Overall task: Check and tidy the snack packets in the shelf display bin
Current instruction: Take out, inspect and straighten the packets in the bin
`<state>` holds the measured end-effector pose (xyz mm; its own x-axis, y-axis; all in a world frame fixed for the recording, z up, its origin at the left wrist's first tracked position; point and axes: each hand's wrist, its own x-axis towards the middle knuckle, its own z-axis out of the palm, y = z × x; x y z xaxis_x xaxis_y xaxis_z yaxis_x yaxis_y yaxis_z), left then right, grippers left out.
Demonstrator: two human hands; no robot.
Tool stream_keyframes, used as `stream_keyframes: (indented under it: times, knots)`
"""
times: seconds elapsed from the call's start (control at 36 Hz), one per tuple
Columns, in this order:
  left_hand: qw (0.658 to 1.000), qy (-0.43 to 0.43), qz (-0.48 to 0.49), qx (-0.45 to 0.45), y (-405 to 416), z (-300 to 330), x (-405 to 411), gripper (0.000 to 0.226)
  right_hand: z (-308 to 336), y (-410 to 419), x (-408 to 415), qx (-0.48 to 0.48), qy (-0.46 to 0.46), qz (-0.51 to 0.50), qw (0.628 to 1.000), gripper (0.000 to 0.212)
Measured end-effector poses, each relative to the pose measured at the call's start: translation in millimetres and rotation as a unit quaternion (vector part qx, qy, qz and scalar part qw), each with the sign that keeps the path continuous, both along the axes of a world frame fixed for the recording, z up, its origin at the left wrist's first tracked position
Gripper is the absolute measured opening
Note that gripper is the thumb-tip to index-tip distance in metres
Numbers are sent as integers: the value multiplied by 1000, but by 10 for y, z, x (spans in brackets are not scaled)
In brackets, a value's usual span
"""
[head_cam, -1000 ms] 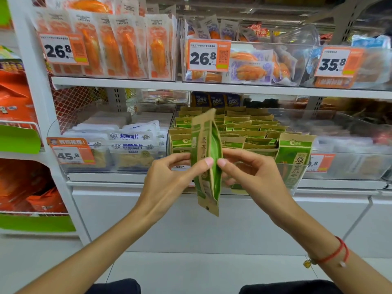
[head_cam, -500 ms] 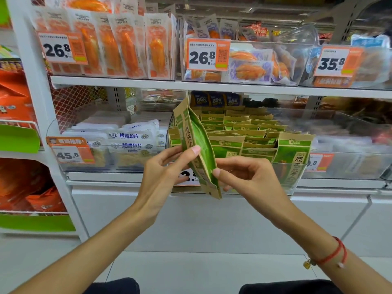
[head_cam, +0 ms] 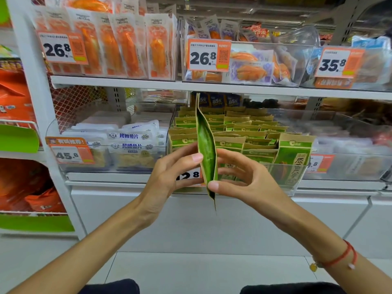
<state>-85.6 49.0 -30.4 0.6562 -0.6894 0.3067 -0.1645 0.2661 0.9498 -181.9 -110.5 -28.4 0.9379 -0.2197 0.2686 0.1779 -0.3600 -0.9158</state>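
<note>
Two hands hold one slim green and kraft-brown snack packet [head_cam: 206, 149] edge-on and upright in front of the clear plastic display bin [head_cam: 297, 177] on the lower white shelf [head_cam: 110, 177]. The left hand [head_cam: 167, 175] touches its left face with the fingers [head_cam: 196, 158] extended; the right hand [head_cam: 248, 179] pinches the lower right edge between thumb and curled fingers. The packet's top corner reaches near the upper shelf's front edge [head_cam: 127, 82], its bottom tip hanging below the bin's front lip. Matching green packets [head_cam: 250, 136] stand in rows inside the bin, with open floor [head_cam: 201, 266] below the arms.
</note>
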Motion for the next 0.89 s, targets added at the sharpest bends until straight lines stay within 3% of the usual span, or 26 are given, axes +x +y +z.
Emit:
stream_keyframes:
  times: [0.14,0.25,0.33,0.47,0.58,0.67,0.75,0.89]
  knots:
    - [996,-25,81,-27,-23,31,-18,32,-15,-8,20,-63,-53,-90,993,87]
    - [990,-66,118,-46,-37,55,-40,33,-76,-62,38,-191,-126,-156,961,91]
    - [984,-74,147,-66,-62,54,-60,29,-106,-61,69,-230,-157,-159,947,88]
    - [972,-179,149,-29,-19,39,-42,27,-69,-118,44,-174,-152,-128,964,79]
    - [919,-363,156,-2,29,-1,7,37,-25,-146,-5,-172,-187,-79,964,52]
    - [876,-448,178,-17,58,-13,23,37,-5,-169,-36,-169,-220,-55,959,38]
    - [868,-461,182,-26,63,-41,23,36,-10,-184,-64,-170,-228,-55,957,34]
    - [893,-414,176,-29,35,-53,-9,36,-12,-157,-86,-178,-242,-75,951,35]
